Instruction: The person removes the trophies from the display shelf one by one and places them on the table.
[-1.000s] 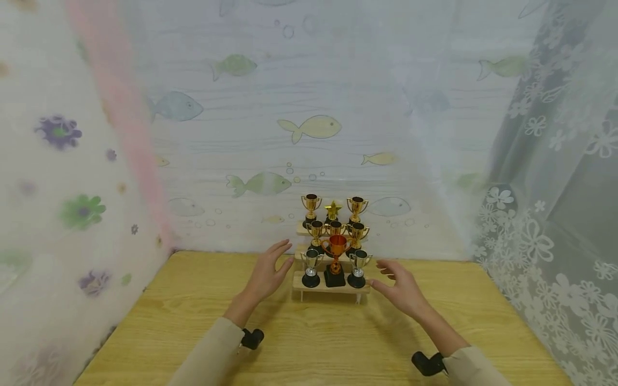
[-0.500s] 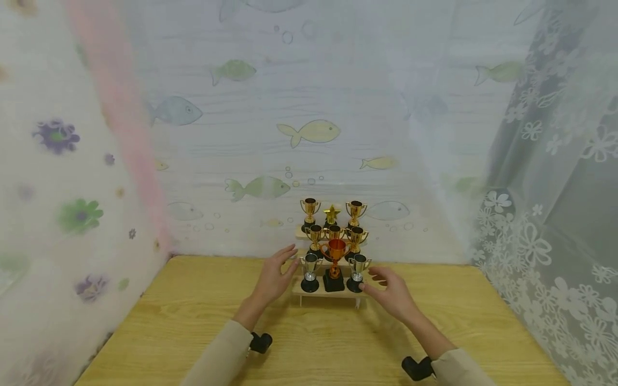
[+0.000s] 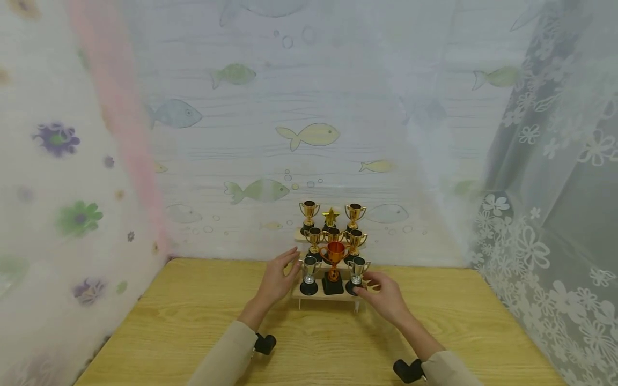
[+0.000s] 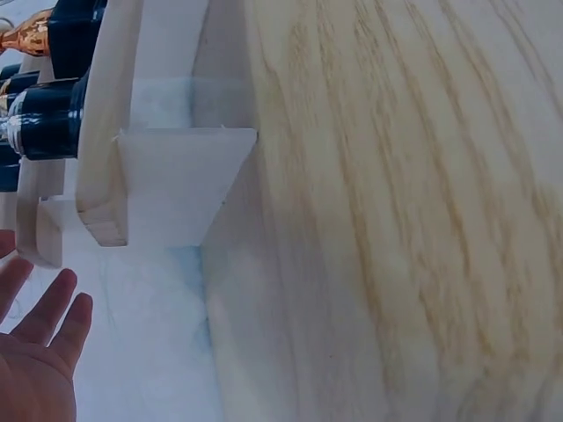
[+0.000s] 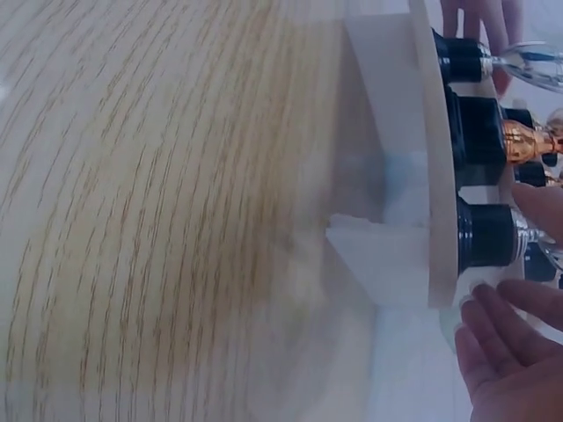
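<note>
Left hand (image 3: pixel 279 277), fingers spread, hovers beside a tiered stand (image 3: pixel 319 294) of miniature trophies (image 3: pixel 335 253) on a worktop (image 3: pixel 203 311); the right hand (image 3: pixel 384 299), thumb and fingers parted, brackets the front-right silver trophy (image 3: pixel 358 265), contact unclear.

On a wooden shelf (image 5: pixel 439 176) above the tabletop (image 5: pixel 158 211), an orange trophy (image 5: pixel 482 130) stands between a far silver trophy (image 5: pixel 464 60) and a near silver trophy (image 5: pixel 486 236). The right grip (image 5: pixel 517 362) has fingers extended beside the shelf's near end, the thumb overlapping the near silver trophy, contact unclear. At the far end, fingers of the left grip (image 5: pixel 494 26) show, partly hidden.
</note>
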Demonstrator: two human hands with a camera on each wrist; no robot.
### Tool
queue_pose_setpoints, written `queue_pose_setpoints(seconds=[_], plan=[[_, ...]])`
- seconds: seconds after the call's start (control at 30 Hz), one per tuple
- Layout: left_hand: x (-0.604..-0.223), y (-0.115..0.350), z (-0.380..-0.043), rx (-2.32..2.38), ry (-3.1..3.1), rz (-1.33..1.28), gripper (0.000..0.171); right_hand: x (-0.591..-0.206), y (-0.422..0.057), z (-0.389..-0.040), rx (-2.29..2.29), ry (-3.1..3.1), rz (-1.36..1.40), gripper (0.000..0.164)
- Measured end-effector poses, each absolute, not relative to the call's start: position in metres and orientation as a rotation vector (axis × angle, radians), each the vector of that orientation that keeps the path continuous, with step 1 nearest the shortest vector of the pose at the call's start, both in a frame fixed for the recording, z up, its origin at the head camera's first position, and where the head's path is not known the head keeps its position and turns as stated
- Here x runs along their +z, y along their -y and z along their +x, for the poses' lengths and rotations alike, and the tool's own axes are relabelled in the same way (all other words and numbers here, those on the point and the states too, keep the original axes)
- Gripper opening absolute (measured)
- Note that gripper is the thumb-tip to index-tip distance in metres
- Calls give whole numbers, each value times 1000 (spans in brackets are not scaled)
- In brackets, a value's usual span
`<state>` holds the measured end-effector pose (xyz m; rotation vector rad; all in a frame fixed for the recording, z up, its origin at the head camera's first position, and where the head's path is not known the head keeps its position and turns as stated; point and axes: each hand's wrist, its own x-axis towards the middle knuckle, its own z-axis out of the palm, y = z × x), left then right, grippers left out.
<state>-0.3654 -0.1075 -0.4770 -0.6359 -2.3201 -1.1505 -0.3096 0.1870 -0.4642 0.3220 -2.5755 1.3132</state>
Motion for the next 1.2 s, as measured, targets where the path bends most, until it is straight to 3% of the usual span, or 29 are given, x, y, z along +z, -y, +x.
queue_pose_setpoints(seconds=[0.73,1.2], plan=[[-484,103,-374,-1224,2269,-583,31,-472,-172,-322,1278,2533,285,16],[-483,98,-375,-1235,2320,-528,30,-477,-178,-324,1252,2529,281,18]])
